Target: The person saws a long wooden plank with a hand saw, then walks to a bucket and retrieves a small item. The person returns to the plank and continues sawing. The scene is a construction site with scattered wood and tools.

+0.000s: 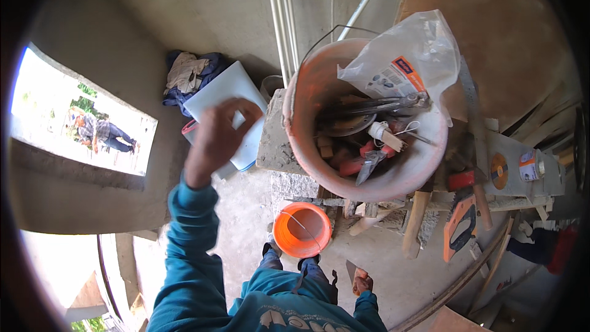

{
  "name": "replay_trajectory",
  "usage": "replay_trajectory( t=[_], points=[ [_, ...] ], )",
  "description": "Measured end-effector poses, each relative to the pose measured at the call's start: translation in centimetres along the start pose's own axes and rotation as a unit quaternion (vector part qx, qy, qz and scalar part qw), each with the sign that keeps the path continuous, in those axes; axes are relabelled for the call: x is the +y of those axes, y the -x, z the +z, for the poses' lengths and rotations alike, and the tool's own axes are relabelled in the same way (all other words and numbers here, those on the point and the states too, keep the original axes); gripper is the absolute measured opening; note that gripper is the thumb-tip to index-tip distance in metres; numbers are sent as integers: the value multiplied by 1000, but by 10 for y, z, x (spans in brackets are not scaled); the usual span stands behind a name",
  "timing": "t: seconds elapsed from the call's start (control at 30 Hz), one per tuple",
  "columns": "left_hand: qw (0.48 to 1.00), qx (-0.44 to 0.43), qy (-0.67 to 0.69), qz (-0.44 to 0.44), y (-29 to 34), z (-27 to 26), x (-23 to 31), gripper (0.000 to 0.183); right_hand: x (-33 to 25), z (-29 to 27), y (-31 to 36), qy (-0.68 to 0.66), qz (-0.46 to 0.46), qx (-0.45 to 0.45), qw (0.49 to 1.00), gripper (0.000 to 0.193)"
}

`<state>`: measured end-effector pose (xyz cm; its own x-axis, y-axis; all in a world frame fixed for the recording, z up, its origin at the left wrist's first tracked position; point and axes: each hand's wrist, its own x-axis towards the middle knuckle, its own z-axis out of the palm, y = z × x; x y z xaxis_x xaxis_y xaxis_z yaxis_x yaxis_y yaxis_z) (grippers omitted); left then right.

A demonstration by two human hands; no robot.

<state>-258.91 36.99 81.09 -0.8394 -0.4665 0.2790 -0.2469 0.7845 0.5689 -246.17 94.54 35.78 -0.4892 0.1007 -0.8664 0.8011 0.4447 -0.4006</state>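
Observation:
My left hand [221, 135] is raised in front of a pale blue panel [226, 92]. Its fingers curve with a gap between thumb and fingers, and nothing shows in them. Low by my side, my right hand [364, 284] grips a trowel [351, 270] with a flat blade. Right of my left hand stands a large worn pinkish bucket [297, 147], holding a grinder disc, red-handled pliers [372, 163], a roll of white string [382, 132] and other tools. A clear plastic bag [424, 49] hangs over its rim. On the floor by my feet sits an orange bucket [284, 233] with a wire handle.
A rough concrete block [270, 147] lies beside the large bucket. To the right are a handsaw [458, 227], a red-headed hammer [462, 179], a white can [530, 165] and wooden boards. White pipes [279, 18] lean on the wall. Another person [101, 132] shows through the window opening.

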Motion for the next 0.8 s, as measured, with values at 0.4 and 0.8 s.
replay_trajectory(
  t=[0.4,0.8],
  points=[
    [993,36,-49,-98,60,112,-5,41,-56,0,24,-45,-34,-20,998,9],
    [997,34,-49,-53,51,125,-5,22,-28,-3,-17,-88,34,-50,994,22]
  ],
)
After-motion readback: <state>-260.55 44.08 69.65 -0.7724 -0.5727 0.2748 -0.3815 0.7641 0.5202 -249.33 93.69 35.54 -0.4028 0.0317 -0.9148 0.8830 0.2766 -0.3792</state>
